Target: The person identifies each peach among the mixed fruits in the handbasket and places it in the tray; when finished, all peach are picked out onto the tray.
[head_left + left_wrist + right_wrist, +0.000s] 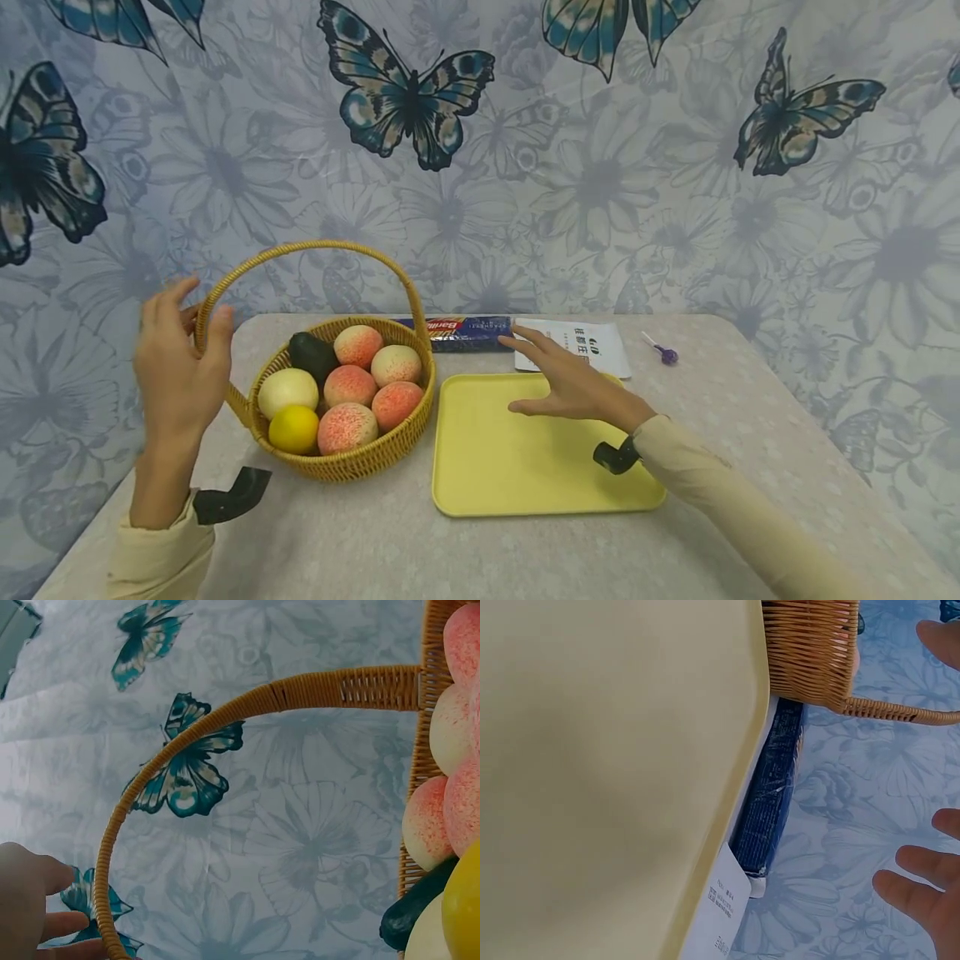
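Two hands hover over a pale table (420, 550) draped with a patterned cloth. The left hand (176, 367) is raised beside the left end of the wicker basket (352, 462), its fingers loosely curved next to the arched handle (315, 247); from the left wrist view the fingertips (52, 926) lie right at the handle's lower stretch, though whether they touch it cannot be told, and they grip nothing. The basket sits left of a yellow tray (525, 475) and holds several pink-speckled peaches (348, 385), a lemon (294, 428), a pale round fruit (288, 390) and a dark avocado (313, 355). The right hand (573, 387) floats flat above the tray's far edge, fingers straight and spread, empty, pointing toward a blue spaghetti packet (465, 332) lying just behind the tray and basket. A white paper packet (592, 346) and a purple lollipop (663, 353) lie farther right.
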`<state>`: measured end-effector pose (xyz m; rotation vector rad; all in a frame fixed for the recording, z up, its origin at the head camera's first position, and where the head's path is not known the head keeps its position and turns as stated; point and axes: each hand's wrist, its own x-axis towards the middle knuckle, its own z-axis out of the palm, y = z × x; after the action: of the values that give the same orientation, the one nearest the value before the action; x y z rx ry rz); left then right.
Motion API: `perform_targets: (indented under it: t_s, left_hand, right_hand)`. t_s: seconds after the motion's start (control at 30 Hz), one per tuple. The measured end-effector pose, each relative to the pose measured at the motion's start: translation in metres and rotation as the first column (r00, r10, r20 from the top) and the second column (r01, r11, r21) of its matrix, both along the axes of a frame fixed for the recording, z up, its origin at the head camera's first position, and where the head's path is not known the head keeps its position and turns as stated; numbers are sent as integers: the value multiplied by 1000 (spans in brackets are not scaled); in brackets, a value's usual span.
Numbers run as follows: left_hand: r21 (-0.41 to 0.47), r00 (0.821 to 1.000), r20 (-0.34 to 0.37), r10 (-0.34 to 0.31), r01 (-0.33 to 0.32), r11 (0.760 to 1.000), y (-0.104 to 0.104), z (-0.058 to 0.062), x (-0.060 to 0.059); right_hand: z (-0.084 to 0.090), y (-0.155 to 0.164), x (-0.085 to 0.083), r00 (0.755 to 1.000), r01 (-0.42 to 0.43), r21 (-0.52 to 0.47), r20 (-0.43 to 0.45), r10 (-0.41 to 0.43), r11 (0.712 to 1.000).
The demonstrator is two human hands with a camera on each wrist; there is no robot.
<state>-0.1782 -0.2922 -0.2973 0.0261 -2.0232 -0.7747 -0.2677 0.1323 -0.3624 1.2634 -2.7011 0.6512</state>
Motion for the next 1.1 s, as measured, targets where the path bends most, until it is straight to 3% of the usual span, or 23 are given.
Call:
perform_targets:
  t_s: [0.23, 0.53, 0.73, 0.9, 1.1]
  left_hand:
    - [67, 999, 22, 45, -47, 997, -13, -8, -6]
    - [166, 995, 54, -84, 74, 983, -30, -21, -11]
    - [254, 980, 65, -188, 166, 953, -35, -25, -16]
    - [299, 976, 71, -208, 178, 937, -36, -26, -18]
    - [284, 978, 69, -199, 172, 943, -35, -26, -18]
  right_hand:
    - [-1, -16, -9, 998, -38, -37, 48, 39, 999]
    - [2, -42, -16, 986, -95, -119, 124, 110, 988]
    - [4, -58, -21, 982, -98, -136, 148, 118, 986]
    - [4, -72, -26, 977, -111, -163, 165, 139, 980]
    - [1, -92, -29, 964, -178, -188, 162, 209, 966]
